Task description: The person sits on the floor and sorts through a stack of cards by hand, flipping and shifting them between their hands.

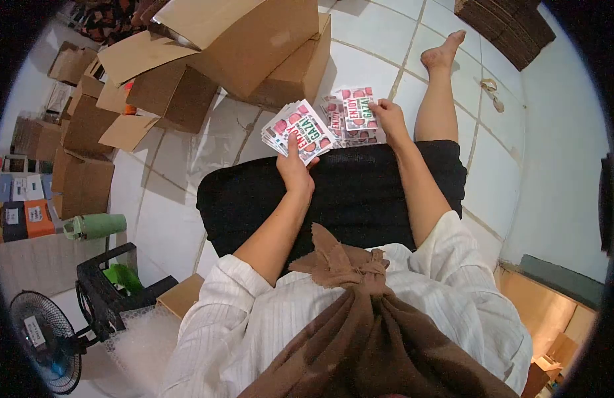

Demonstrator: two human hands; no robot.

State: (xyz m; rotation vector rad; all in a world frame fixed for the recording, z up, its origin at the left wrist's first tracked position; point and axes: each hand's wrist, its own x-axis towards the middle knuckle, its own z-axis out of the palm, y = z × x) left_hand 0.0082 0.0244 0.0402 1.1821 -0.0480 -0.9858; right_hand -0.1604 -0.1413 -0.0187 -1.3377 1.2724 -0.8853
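Pink-and-white printed paper cards [299, 130] fan from our clasped left fingers [293, 146]; our right fingers [381, 106] pinch another card [359, 109] over more cards [334, 118].

Setting: the room is looking like a packing or storage space, possibly inside a home; open cardboard boxes [274, 53] are crowding the white tiled floor [161, 199], and a stack of flattened cardboard [509, 26] is lying by the wall [559, 159]. Bubble wrap [144, 341] is spreading near a small black fan [45, 341], and a green tumbler [101, 226] is standing or lying nearby, posture unclear.
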